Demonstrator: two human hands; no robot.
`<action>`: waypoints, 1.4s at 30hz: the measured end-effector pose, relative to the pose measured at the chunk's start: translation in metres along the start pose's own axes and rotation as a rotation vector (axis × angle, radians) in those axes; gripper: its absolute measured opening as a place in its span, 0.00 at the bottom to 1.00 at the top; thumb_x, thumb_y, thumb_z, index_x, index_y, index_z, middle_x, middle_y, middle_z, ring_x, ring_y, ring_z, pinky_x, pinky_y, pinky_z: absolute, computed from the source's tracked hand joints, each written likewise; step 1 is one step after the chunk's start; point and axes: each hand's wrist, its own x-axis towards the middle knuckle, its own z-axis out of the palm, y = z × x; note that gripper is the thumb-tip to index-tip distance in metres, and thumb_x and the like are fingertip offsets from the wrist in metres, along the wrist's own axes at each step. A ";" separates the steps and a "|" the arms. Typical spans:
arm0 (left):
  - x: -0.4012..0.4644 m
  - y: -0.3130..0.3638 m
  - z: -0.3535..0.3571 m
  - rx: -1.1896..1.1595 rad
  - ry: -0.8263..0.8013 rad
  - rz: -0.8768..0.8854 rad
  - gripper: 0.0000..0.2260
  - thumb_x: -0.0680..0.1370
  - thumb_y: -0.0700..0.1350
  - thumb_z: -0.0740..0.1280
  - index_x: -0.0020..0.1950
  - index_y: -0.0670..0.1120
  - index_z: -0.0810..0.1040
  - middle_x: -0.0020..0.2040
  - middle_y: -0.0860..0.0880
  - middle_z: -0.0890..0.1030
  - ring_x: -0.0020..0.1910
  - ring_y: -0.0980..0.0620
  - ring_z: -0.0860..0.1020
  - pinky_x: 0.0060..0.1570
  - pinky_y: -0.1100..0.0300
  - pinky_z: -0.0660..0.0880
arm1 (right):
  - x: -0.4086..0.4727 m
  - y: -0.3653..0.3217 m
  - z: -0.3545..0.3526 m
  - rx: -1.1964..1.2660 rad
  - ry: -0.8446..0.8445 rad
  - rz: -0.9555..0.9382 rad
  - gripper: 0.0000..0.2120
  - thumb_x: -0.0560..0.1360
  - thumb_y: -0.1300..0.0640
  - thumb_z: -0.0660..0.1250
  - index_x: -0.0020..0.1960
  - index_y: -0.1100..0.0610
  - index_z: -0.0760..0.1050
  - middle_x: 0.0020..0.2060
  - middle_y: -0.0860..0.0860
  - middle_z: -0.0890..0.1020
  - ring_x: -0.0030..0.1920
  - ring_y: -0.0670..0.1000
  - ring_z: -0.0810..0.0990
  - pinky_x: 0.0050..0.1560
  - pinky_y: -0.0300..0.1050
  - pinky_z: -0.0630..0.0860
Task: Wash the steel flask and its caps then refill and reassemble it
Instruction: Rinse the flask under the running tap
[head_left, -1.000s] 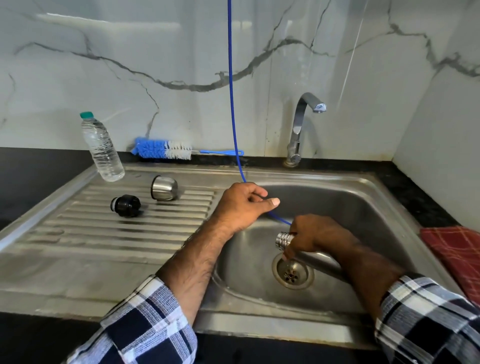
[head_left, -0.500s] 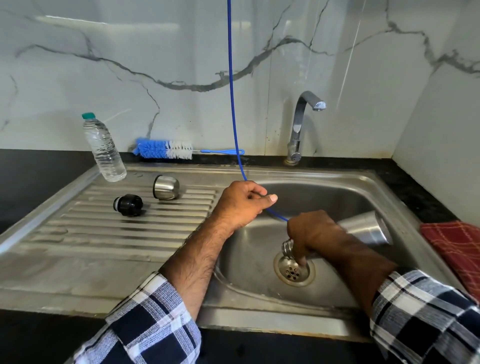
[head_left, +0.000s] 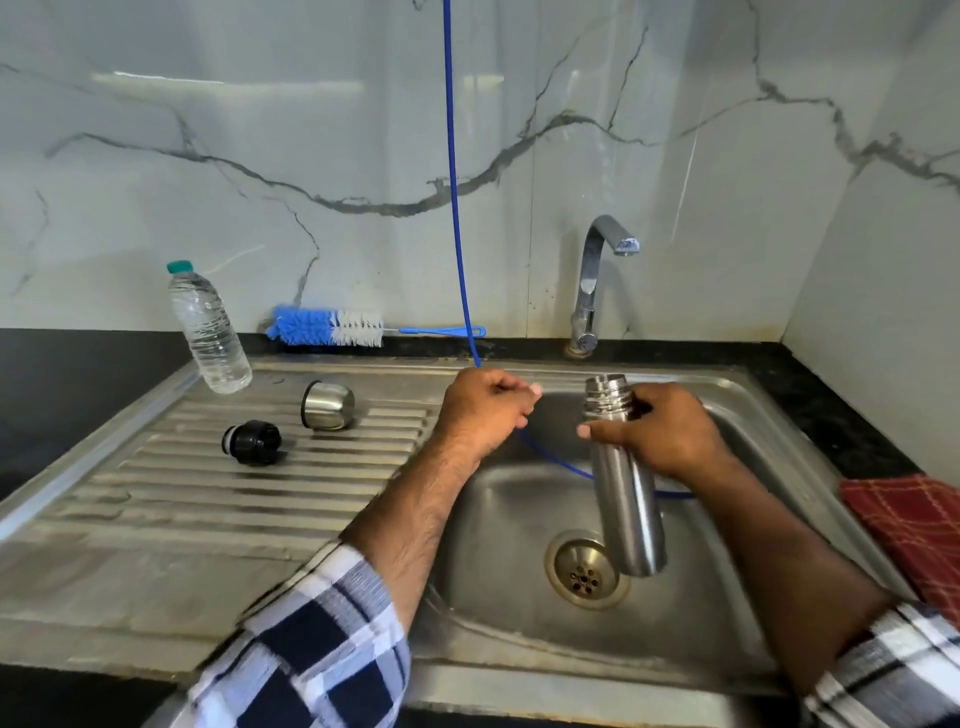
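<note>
My right hand (head_left: 662, 434) grips the steel flask (head_left: 626, 499) near its threaded neck. The flask is held upright over the sink basin (head_left: 498, 525), open mouth up, its base above the drain (head_left: 584, 569). My left hand (head_left: 488, 410) holds a thin blue hose (head_left: 453, 182) that hangs from above and curves behind the flask into the basin. The steel cup cap (head_left: 327, 405) lies on its side on the ribbed drainboard (head_left: 208, 488). The black inner cap (head_left: 253, 441) lies just left of it.
A plastic water bottle (head_left: 208, 330) stands at the drainboard's back left corner. A blue and white bottle brush (head_left: 332, 328) lies along the wall ledge. The tap (head_left: 597, 280) rises behind the basin. A red checked cloth (head_left: 919, 530) sits on the counter at right.
My right hand has turned the flask from mouth-down over the drain to upright and raised it. My left hand has stayed on the blue hose.
</note>
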 end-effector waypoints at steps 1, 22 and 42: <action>0.012 0.004 0.006 0.000 0.021 -0.006 0.05 0.78 0.45 0.77 0.43 0.48 0.85 0.41 0.46 0.88 0.35 0.52 0.84 0.32 0.67 0.76 | 0.000 0.004 -0.001 0.113 -0.006 0.009 0.20 0.65 0.43 0.85 0.52 0.47 0.83 0.41 0.45 0.87 0.43 0.45 0.85 0.40 0.41 0.76; 0.147 0.041 0.091 0.028 0.083 0.180 0.06 0.71 0.43 0.83 0.40 0.49 0.88 0.37 0.53 0.88 0.40 0.54 0.88 0.47 0.56 0.86 | 0.038 0.031 0.028 0.297 0.052 0.012 0.24 0.61 0.44 0.87 0.54 0.46 0.83 0.44 0.42 0.88 0.45 0.42 0.87 0.50 0.43 0.84; 0.049 0.025 0.037 -0.286 0.144 -0.192 0.04 0.82 0.43 0.70 0.48 0.46 0.83 0.37 0.48 0.84 0.28 0.52 0.80 0.26 0.64 0.73 | 0.038 0.030 0.040 0.350 0.081 0.021 0.26 0.63 0.45 0.87 0.56 0.49 0.82 0.47 0.45 0.88 0.48 0.45 0.86 0.55 0.50 0.84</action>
